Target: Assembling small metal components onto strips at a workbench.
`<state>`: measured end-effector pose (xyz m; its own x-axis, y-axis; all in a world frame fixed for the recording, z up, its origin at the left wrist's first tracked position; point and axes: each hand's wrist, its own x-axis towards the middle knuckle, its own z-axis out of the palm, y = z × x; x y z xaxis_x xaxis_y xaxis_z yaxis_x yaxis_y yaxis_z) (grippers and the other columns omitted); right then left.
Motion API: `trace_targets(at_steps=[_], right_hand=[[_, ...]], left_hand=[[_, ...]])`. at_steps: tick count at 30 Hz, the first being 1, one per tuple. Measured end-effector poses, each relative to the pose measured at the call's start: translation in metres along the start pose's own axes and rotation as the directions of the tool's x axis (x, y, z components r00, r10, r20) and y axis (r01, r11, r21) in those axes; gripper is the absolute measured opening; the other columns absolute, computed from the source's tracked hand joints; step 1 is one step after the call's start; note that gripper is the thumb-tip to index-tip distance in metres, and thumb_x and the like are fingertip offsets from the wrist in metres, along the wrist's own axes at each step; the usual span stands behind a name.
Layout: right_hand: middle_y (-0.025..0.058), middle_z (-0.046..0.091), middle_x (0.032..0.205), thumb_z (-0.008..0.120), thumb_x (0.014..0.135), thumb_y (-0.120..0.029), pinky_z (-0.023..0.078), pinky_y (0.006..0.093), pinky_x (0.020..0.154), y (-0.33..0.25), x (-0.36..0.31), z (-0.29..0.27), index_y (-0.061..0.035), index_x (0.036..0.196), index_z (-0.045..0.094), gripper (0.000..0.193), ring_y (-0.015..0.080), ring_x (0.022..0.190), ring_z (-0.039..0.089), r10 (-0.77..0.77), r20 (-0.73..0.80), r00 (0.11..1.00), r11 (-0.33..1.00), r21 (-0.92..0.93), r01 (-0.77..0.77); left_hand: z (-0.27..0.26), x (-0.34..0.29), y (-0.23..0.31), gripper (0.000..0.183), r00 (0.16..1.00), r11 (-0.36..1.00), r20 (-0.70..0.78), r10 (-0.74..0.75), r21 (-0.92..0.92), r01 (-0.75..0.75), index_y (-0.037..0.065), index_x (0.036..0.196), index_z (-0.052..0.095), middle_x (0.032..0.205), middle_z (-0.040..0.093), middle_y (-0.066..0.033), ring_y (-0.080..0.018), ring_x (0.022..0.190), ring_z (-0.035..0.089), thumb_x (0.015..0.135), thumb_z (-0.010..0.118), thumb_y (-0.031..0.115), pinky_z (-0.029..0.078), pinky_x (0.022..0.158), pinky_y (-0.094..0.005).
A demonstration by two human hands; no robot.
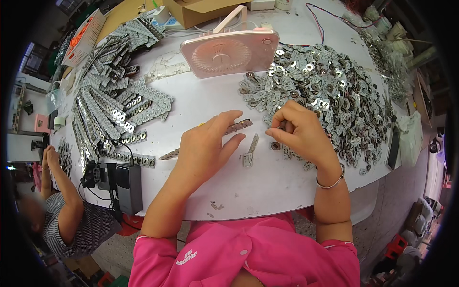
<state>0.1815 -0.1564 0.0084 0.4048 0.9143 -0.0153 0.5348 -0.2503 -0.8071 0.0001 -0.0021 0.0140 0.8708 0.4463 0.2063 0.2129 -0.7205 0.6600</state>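
My left hand (205,146) is wrapped over a narrow strip of small linked metal pieces (239,126). One end of the strip shows between thumb and index finger, the other sticks out past the wrist side; the middle is hidden by the palm. At the near-left edge of a heap of loose small metal pieces (330,91), my right hand (299,131) has its thumb and fingers drawn together. Whatever lies between those fingertips is too hidden to name. Between the hands, a small metal piece with a thin stem (248,153) rests on the white table (191,201).
A pink fan (229,52) stands ahead of my hands. Many finished-looking metal strips (110,100) are stacked on the left. A black box-shaped device (129,189) with cables sits at the near-left edge. Another person (67,210) sits at far left. A cardboard box (201,12) is behind.
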Motion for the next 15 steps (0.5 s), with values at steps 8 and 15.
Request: trace_targets(at_steps=[8,15], right_hand=[[0.0044,0.065,0.084,0.070,0.090,-0.005,0.058,0.0259,0.068,-0.015,0.000,0.019,0.0014,0.096,0.061,0.013,0.0116,0.075,0.066,0.147,-0.024,0.989,0.525,0.849,-0.057],[0.0049,0.066,0.088,0.067,0.091,-0.008,0.055,0.0219,0.053,-0.009,-0.002,-0.007,0.0015,0.099,0.063,0.013,0.0090,0.069,0.063,0.259,-0.147,0.955,0.676,0.734,-0.071]], left_hand=[[-0.008,0.024,0.023,0.034,0.989,0.956,0.133,-0.058,-0.277,0.093,0.006,0.113,0.061,0.088,0.072,-0.0132,-0.0278,0.077,0.071,0.084,0.076,0.015,0.053,0.066,-0.0334],[0.004,0.044,0.030,0.032,0.949,0.951,0.258,-0.183,-0.198,0.237,0.002,0.108,0.058,0.085,0.068,-0.0055,-0.0121,0.074,0.061,0.084,0.077,0.009,0.048,0.068,-0.0259]])
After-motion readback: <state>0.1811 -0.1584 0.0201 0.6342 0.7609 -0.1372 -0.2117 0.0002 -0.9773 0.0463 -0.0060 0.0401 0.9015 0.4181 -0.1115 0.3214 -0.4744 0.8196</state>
